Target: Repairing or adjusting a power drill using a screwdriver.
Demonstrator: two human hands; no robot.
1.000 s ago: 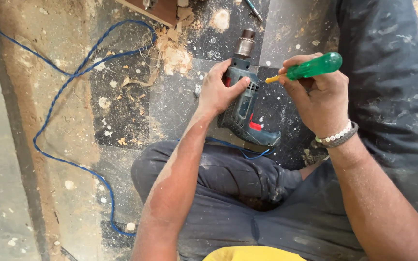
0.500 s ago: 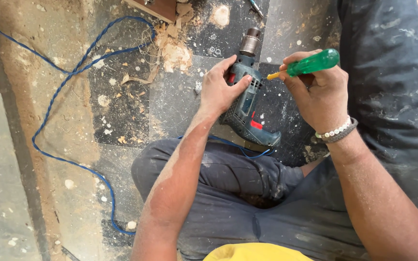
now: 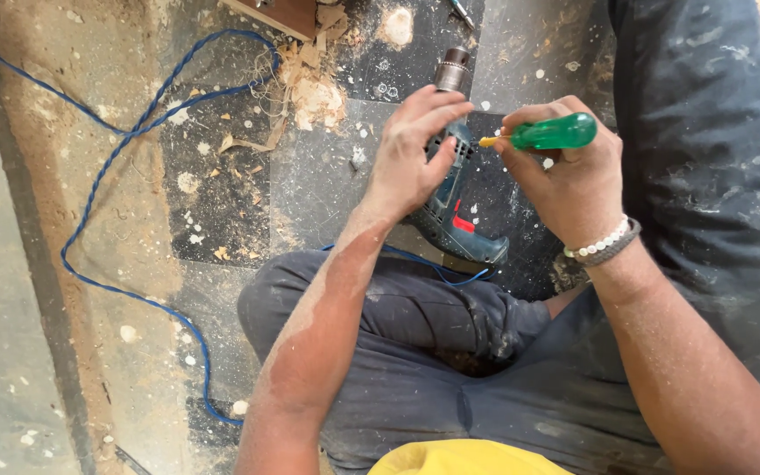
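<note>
Drill [image 3: 455, 207] lies under the left hand [image 3: 411, 154]; right hand [image 3: 565, 171] fingers clench a green screwdriver [image 3: 551, 134] beside it.
</note>
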